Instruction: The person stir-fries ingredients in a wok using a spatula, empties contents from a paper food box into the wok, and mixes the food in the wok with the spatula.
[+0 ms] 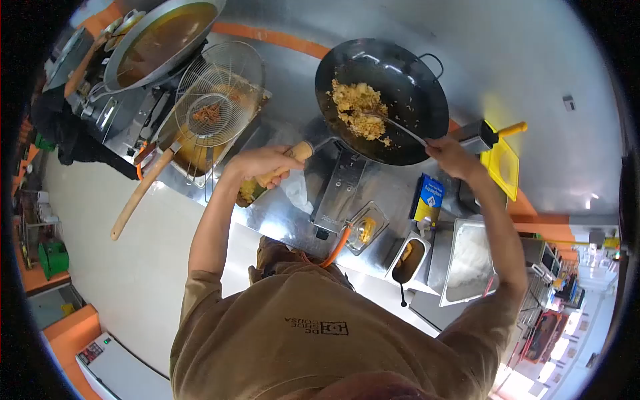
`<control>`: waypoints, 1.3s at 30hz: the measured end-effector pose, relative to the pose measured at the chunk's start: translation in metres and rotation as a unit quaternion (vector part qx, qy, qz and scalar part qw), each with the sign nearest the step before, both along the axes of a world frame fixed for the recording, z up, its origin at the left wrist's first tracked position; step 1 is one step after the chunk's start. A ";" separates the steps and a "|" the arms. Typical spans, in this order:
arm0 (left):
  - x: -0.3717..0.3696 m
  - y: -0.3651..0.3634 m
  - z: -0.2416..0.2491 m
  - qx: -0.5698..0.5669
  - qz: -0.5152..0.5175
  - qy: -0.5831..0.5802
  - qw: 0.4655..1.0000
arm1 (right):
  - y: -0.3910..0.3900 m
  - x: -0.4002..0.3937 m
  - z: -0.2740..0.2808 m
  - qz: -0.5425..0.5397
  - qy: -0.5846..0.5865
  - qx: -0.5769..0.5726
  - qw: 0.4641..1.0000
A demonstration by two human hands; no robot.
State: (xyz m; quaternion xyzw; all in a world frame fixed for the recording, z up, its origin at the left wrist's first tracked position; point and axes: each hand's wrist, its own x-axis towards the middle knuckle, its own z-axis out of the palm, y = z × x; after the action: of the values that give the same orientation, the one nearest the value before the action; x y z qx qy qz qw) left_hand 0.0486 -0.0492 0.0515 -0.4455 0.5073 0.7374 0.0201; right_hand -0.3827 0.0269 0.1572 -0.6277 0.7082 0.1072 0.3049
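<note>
sitting at the far left, a wide pan (115, 65) shows brown liquid (167, 43) across its middle. just right and nearer, a wire strainer (223, 72) lies over a metal tray (233, 138), crumbly brown bits (207, 114) in its mesh, long wooden handle (143, 195) poking out to the near left. on to the left hand (270, 167): fingers wrapped together, clamped on a pale wooden grip (300, 153), which joins by a metal rod to the dark wok (417, 83). a clear plastic bag (297, 192) lies right beside that hand, on the near side. middle now, and a burner unit (341, 183) stands near the wok, orange hose (339, 248) curving off toward the person. and the rice (360, 107)! it's inside the wok, heaped in the left half, loose grains strewn rightward. a metal utensil (402, 127) slants out of the heap; its head is partly hidden, so its shape i can't tell. the right hand (453, 158) has its fingers closed on the utensil's outer end, by the wok's right rim. nearer, a blue-and-yellow box (428, 199); farther right, a yellow tray (503, 163).
</note>
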 end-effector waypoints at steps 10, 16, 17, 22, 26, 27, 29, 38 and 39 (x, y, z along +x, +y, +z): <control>-0.010 0.021 -0.019 0.044 0.008 0.079 0.996 | 0.056 0.033 -0.021 0.011 0.022 -0.139 0.990; -0.011 0.037 -0.062 0.247 0.118 0.240 0.932 | 0.060 0.071 0.018 -0.091 0.030 -0.057 0.994; -0.013 0.042 -0.065 0.253 0.108 0.237 0.932 | 0.065 0.072 -0.001 -0.097 0.047 -0.042 0.993; -0.028 0.053 -0.067 0.283 0.101 0.245 0.922 | 0.059 0.037 0.035 -0.002 0.050 -0.075 0.996; -0.031 0.053 -0.071 0.281 0.107 0.269 0.915 | 0.048 0.046 0.041 -0.155 0.019 0.134 0.979; -0.033 0.055 -0.074 0.272 0.109 0.293 0.910 | 0.048 0.055 0.016 -0.166 0.018 0.133 0.977; -0.038 0.055 -0.072 0.272 0.108 0.294 0.910 | 0.032 0.081 -0.009 -0.316 -0.064 0.009 0.947; -0.037 0.057 -0.071 0.186 0.104 0.260 0.942 | 0.026 0.066 0.104 -0.109 0.197 -0.002 0.974; -0.035 0.055 -0.071 0.161 0.087 0.262 0.948 | 0.021 0.065 0.101 -0.108 0.197 -0.004 0.975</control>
State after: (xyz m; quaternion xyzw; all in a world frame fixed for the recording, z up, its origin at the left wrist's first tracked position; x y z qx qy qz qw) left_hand 0.0135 0.0056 -0.0191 -0.2700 0.3288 0.8987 -0.1064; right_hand -0.3178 0.0477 0.2583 -0.5154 0.8182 0.1924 0.1670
